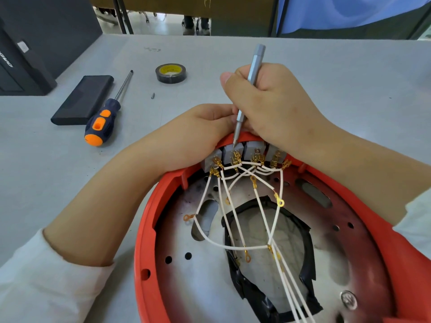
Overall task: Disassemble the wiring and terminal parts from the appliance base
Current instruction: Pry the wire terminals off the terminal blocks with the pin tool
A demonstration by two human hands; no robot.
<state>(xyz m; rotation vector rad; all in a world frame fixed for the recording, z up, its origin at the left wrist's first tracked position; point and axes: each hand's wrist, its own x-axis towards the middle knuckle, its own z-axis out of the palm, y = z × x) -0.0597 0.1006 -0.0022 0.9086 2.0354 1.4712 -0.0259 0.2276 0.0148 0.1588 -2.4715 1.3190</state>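
While several white insulated wires already lie loose across the round red plastic appliance base, their gold ring terminals hanging free of any screw, the far end of the harness is not yet off: the gold spade connectors sit plugged into a row of grey switch blocks at the far rim of the base. So I judge the task roughly midway, with the ring ends freed and the switch-side connections left to release.

The right hand is wrapped around a slim silver precision screwdriver, whose tip meets the second grey block from the left. The left hand rests on the far left rim of the base beside the blocks, fingers curled toward the tool shaft; whether it pinches anything is hidden behind the right hand, so I cannot tell.

The base lies on the grey counter, near edge toward the person. Left of the base (well apart from it) lie an orange-and-navy handled screwdriver and a flat black case; beyond the base sits a roll of black electrical tape, and a small dark screw lies between tape and big screwdriver.
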